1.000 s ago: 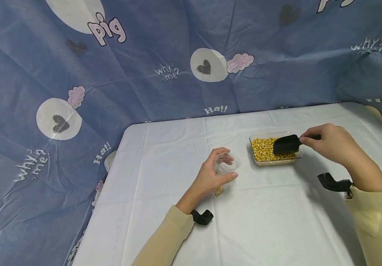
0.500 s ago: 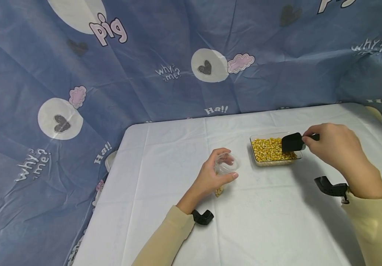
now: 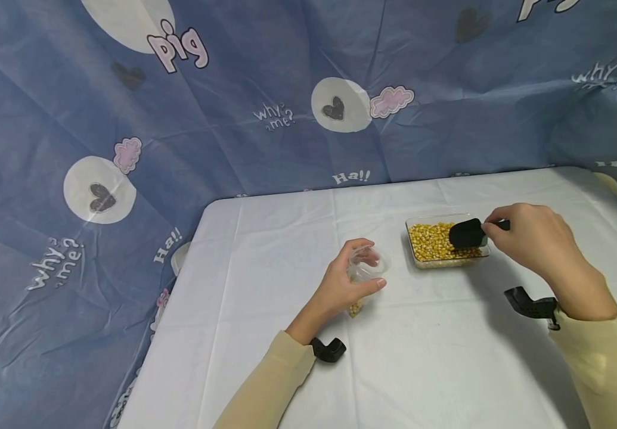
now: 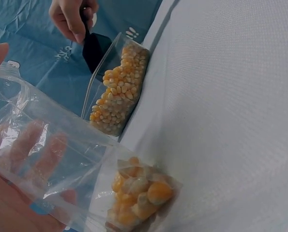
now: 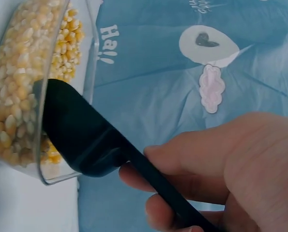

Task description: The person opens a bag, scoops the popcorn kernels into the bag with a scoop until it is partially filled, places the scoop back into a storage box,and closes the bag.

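Observation:
A clear plastic bag (image 4: 81, 157) stands on the table with a few corn kernels (image 4: 141, 198) at its bottom. My left hand (image 3: 340, 283) curves round the bag's upper part, thumb on one side and fingers on the other, and the mouth gapes upward. To the right sits a clear rectangular container (image 3: 447, 263), well filled with yellow corn kernels (image 3: 428, 239). My right hand (image 3: 536, 241) grips a black scoop (image 5: 81, 128) by its handle. The scoop's blade dips into the kernels at the container's right side; its front edge is hidden among them.
White cloth covers the table (image 3: 421, 357). A blue printed curtain (image 3: 265, 77) hangs behind it and along the left. Black wrist mounts (image 3: 329, 350) sit on both forearms, the right one hanging over the cloth.
The scoop has shifted right and tipped more upright, then come back slightly left and down in the kernels. My left hand and the bag have stayed in place.

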A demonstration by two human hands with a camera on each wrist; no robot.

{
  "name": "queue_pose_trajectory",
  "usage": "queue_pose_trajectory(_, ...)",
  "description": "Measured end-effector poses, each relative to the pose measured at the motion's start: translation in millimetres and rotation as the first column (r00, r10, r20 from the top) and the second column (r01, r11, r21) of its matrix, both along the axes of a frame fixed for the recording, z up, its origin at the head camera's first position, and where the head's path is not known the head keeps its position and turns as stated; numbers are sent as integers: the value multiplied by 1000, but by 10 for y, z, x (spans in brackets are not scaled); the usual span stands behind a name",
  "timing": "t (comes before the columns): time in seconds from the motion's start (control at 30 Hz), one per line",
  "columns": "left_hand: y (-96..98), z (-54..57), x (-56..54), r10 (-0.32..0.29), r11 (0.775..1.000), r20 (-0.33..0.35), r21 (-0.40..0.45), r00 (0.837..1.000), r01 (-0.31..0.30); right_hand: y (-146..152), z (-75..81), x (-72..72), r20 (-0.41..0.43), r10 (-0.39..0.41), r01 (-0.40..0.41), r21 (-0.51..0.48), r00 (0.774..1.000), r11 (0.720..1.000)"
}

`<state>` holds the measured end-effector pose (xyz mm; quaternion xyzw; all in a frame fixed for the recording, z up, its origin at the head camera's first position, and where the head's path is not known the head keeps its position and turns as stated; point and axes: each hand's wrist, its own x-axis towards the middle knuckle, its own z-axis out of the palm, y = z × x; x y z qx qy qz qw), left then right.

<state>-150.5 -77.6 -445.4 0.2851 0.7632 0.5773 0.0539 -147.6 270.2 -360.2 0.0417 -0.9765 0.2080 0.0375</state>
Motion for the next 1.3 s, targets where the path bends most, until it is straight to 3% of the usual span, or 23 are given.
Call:
queue_pose_trajectory(0.27,4,10,5,1,1000,-7,-1,1000,-1,63,-86,-91,15,29,-29,-38,999,999)
queue_pose_trajectory(0.5,0,-3,-7,-4,1000,-10,-10,1000,4,121,-152,-145,91,66,-56,-100,994,993)
queue_pose_trajectory(0.73,5,34,15,2,1000,1,-3,1000,-2,163,-230,-221,214,109,-70,-179,971,981)
queue_pose_trajectory(0.9,1,-12,-7,-5,1000,-8,-4,1000,5,172,-279,-252,266,139,-68,-260,954,963)
queue_pose_trajectory(1.3,2,-4,-3,-2,1000,-10,-16,1000,2,155,-365,-292,246,137,-65,-280,959,958)
